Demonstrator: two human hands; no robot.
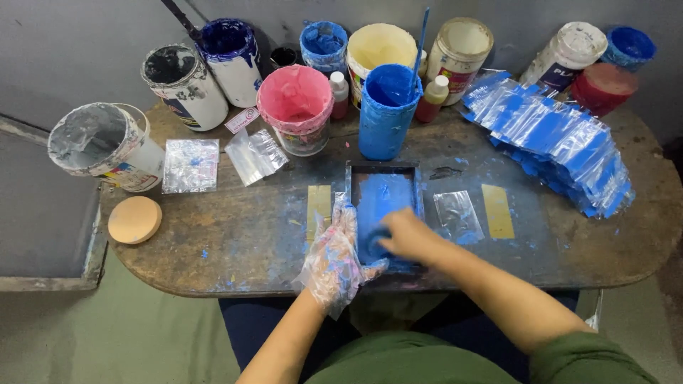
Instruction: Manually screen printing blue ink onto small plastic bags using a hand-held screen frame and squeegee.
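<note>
Left hand (336,257) in a clear plastic glove smeared with paint, fingers spread, gripping the left edge of a small rectangular printing frame (384,206) coated in blue ink. Frame lies flat at the front centre of the round, paint-stained table (235,242). Right hand (409,235) bare, fingers curled and pressed down on the blue frame surface; what it pinches, if anything, cannot be told. Just right of the frame: a clear plastic pouch (457,215), then a yellow strip (497,210). Another yellow strip (319,206) just left of the frame. Behind the frame a blue-coated cup (385,114) with a stick in it, pink tub (296,114) beside it. Stack of blue-printed pouches (555,139) far right. Round tan lid (134,220) at left edge. Paint tubs along the back.
</note>
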